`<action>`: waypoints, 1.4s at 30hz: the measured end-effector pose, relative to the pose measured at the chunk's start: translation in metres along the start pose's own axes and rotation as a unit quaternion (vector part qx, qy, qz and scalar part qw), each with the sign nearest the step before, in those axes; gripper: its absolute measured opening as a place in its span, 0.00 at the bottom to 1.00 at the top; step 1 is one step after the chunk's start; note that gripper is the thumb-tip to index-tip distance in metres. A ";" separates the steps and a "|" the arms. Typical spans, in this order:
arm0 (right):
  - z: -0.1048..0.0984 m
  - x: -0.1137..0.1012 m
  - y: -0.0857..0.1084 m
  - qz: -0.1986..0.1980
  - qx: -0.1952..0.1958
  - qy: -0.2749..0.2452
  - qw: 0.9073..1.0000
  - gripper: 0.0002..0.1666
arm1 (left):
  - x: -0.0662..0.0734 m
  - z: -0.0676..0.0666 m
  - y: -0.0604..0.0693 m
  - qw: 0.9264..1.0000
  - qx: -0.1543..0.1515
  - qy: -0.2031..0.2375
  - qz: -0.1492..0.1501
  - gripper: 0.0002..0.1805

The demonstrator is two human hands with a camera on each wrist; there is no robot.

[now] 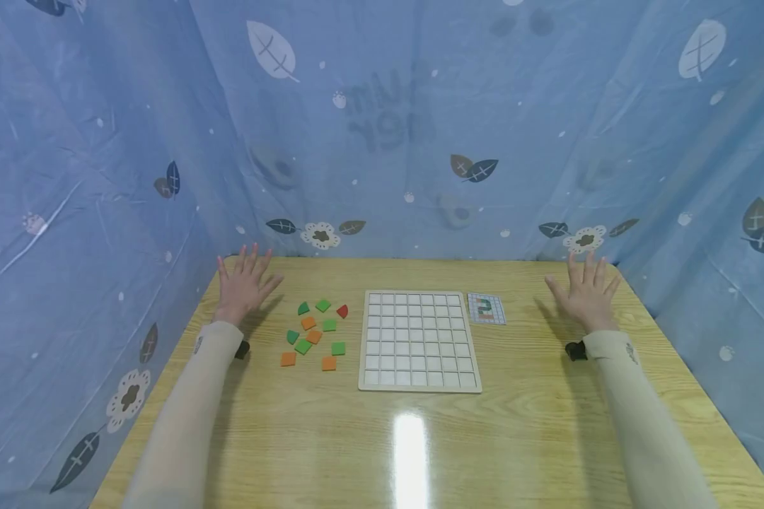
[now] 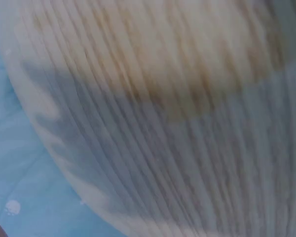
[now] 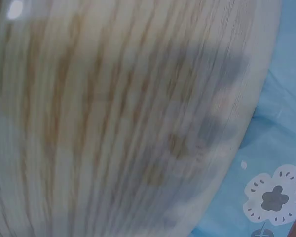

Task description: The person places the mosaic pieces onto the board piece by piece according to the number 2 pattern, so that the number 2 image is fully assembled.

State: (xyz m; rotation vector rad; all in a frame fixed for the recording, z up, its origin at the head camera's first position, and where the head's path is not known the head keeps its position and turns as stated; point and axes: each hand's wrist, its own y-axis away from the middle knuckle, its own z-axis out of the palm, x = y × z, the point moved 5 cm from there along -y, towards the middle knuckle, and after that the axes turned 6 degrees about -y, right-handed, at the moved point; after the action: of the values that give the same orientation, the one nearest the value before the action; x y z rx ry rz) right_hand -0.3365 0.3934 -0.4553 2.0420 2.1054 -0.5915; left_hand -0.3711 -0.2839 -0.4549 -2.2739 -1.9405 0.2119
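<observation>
"Left hand (image 1: 240, 291) and right hand (image 1: 587, 298), how are they?"
"Hovering, fingers spread apart, arms (image 1: 187, 417) stretched forward."
"And the coloured tiles (image 1: 315, 337)?"
"Scattered between left hand and grid board (image 1: 418, 347); the card (image 1: 487, 309) lies just right of the board."

Small flat tiles (image 1: 315, 337) are plain orange, green and red; the square cream board (image 1: 419, 340) has gridded white cells.

Wood-grain table (image 1: 516, 431): coloured tiles (image 1: 315, 337), grid board (image 1: 419, 343), patterned card (image 1: 487, 309).
</observation>
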 end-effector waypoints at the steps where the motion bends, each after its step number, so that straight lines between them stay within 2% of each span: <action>1: 0.000 -0.001 0.000 0.001 0.000 -0.003 1.000 0.48 | 0.000 0.000 0.000 1.000 0.000 0.003 0.001 0.41; 10: 0.007 -0.015 0.007 -0.001 0.001 -0.038 0.999 0.47 | 0.006 -0.001 0.003 1.000 -0.018 0.018 0.013 0.41; 16: 0.010 -0.026 0.011 -0.010 -0.003 -0.037 0.999 0.46 | 0.012 -0.002 0.008 0.999 -0.019 0.019 0.027 0.41; 23: 0.015 -0.033 0.014 -0.016 0.000 -0.034 0.999 0.46 | 0.019 0.005 0.013 0.998 -0.029 0.036 0.037 0.41; 29: 0.016 -0.042 0.019 -0.017 -0.003 -0.053 0.998 0.46 | 0.030 0.009 0.017 0.998 -0.017 0.031 0.053 0.39; 36: 0.014 -0.055 0.025 -0.023 0.007 -0.090 0.996 0.46 | 0.041 0.006 0.020 0.996 -0.020 0.061 0.058 0.38; 42: 0.017 -0.061 0.030 -0.030 0.005 -0.111 0.993 0.46 | 0.046 0.007 0.024 0.996 -0.020 0.066 0.062 0.38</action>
State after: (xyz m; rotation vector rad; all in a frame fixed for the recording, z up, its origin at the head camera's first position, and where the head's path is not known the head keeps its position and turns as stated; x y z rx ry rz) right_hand -0.3057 0.3301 -0.4531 1.8278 2.0418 -0.7995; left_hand -0.3418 -0.2418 -0.4668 -2.3705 -1.7578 0.0362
